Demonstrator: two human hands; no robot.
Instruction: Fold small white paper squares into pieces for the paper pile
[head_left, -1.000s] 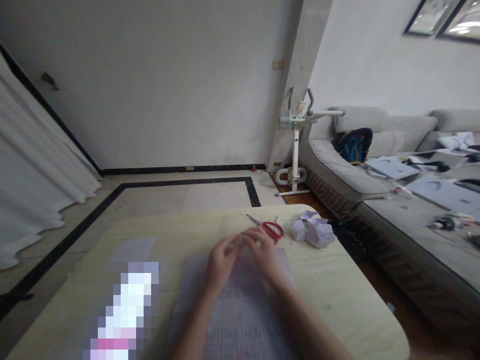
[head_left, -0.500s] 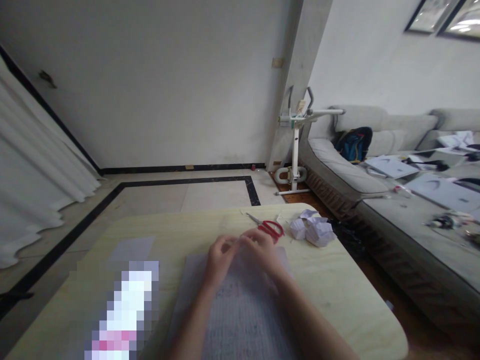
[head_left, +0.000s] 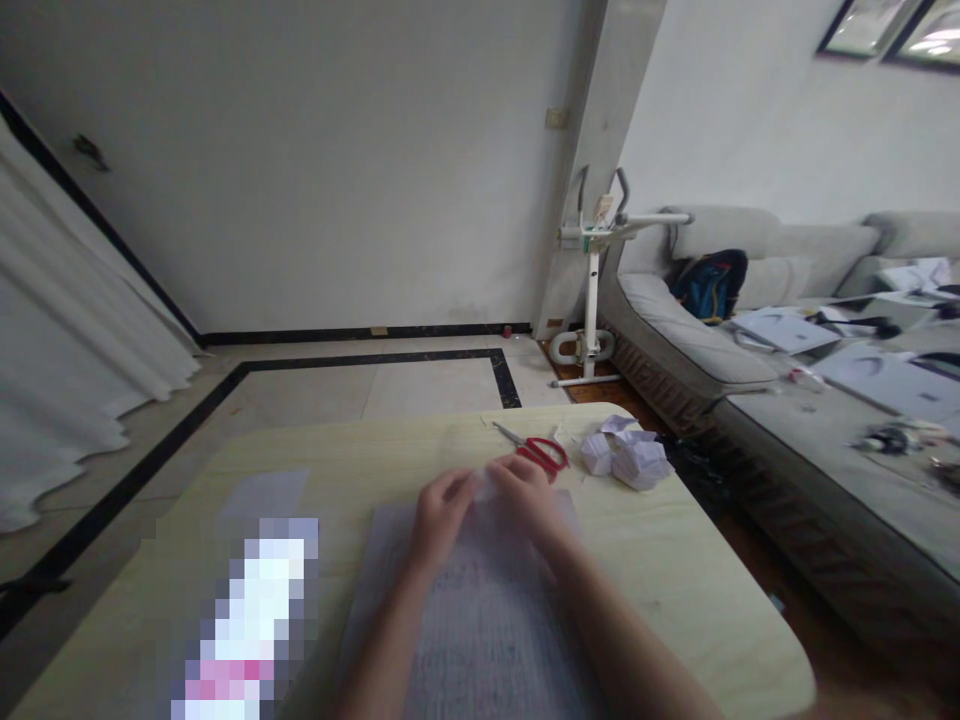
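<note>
Here, a small piece of white paper (head_left: 482, 487) is pinched between the fingertips of the left hand (head_left: 441, 513) and the right hand (head_left: 525, 497), both curled closed on it from either side. It is held just above the far edge of a lined sheet (head_left: 487, 610), which lies flat on the tabletop (head_left: 697, 590) towards the near edge. The fingers appear drawn together so that a fine fold or crease can be worked, though the exact shape of the piece cannot be told.

Red-handled scissors (head_left: 538, 450) are left just beyond the right hand, near the far edge, presumably within easy reach. A heap of folded white paper shapes (head_left: 626, 458) is gathered at the far right corner, set apart from the working space. A pale flat sheet (head_left: 264, 497) lies towards the left edge, well apart from the hands.
</note>
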